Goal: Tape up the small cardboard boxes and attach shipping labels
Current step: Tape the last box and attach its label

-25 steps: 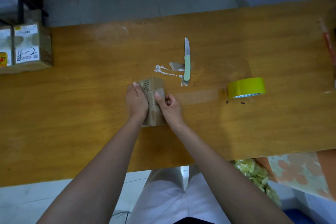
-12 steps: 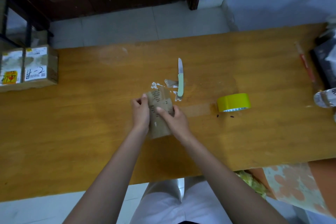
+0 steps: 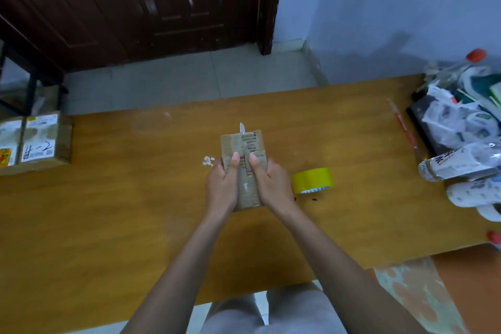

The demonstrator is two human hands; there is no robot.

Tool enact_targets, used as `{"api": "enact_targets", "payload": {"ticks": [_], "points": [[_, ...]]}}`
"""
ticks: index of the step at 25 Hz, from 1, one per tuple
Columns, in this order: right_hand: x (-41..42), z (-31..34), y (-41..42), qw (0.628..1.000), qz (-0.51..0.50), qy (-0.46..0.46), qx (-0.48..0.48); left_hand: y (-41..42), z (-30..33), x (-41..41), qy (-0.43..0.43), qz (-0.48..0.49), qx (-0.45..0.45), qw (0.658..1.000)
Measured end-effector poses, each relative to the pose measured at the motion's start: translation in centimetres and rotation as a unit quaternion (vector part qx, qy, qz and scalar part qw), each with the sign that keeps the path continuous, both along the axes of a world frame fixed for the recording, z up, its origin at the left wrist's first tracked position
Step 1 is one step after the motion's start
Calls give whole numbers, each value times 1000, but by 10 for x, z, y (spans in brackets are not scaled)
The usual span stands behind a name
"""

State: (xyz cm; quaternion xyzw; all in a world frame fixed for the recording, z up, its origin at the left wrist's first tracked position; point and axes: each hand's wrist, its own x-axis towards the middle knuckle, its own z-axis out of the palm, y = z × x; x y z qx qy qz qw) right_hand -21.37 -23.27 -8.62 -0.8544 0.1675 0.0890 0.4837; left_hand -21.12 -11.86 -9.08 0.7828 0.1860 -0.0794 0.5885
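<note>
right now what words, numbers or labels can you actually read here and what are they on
"-2", handwritten after an unclear character, on the white label of the brown cardboard box at the table's left edge.
Small brown cardboard box in both hands: dark print, too blurred to read.
Clear plastic bottle lying on its side at right: dark characters, unreadable.

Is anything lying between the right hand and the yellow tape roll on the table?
Nothing visible. The right hand grips the small brown cardboard box together with the left hand; the yellow tape roll sits just to its right, only bare wooden table between.
</note>
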Motion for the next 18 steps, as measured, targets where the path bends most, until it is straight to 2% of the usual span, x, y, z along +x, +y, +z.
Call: {"api": "enact_targets", "payload": {"ticks": [2,6,9,14,16,18], "points": [[-2,5,-6,1000,5,-3,-15,-3,7,1,11,-17,-4,1000],[-5,13,-13,996,-1,21,88,-1,22,6,39,-72,-127,989],[-5,14,-20,982,2,60,181,0,24,1,42,-94,-105,989],[-16,9,-20,993,-3,29,114,-1,22,-9,31,-74,-98,992],[-17,10,-21,990,-12,41,132,-3,22,-11,33,-67,-119,990],[-12,9,-25,981,-11,58,185,-3,18,-15,42,-57,-192,979]]}}
